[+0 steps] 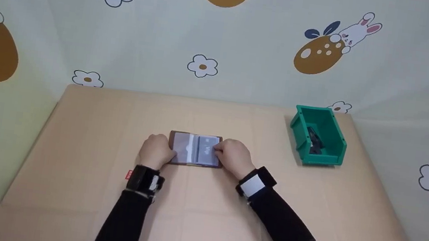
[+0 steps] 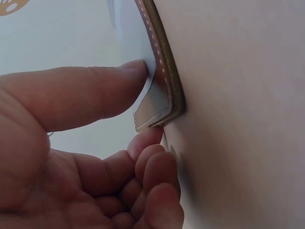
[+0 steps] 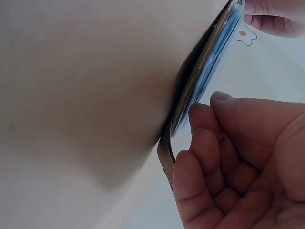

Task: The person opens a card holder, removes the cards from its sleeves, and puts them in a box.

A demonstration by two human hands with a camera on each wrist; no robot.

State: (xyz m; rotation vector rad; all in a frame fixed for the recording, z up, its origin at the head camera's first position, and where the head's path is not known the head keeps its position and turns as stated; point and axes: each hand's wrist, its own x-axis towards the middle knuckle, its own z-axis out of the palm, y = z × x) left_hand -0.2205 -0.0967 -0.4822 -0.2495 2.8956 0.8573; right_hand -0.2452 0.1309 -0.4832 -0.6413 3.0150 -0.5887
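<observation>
A brown card holder (image 1: 171, 134) lies spread out on the table, its clear sleeves facing up. A card marked "Vip" (image 1: 205, 152) shows through the right-hand sleeve. My left hand (image 1: 155, 151) grips the holder's left edge, thumb on the sleeve and index finger under the stitched cover (image 2: 161, 71). At the other side, my right hand (image 1: 236, 156) has its thumb and index fingertips close together at the edge of the stacked sleeves (image 3: 209, 71). Its other fingers curl beside the brown cover flap (image 3: 165, 151). I cannot tell whether the right fingertips pinch a sleeve.
A green bin (image 1: 320, 159) stands at the back right of the table (image 1: 222, 221), with dark objects (image 1: 314, 141) inside. Behind the table hangs a pale curtain (image 1: 159, 34) printed with flowers and rabbits. Both wrists wear black camera straps.
</observation>
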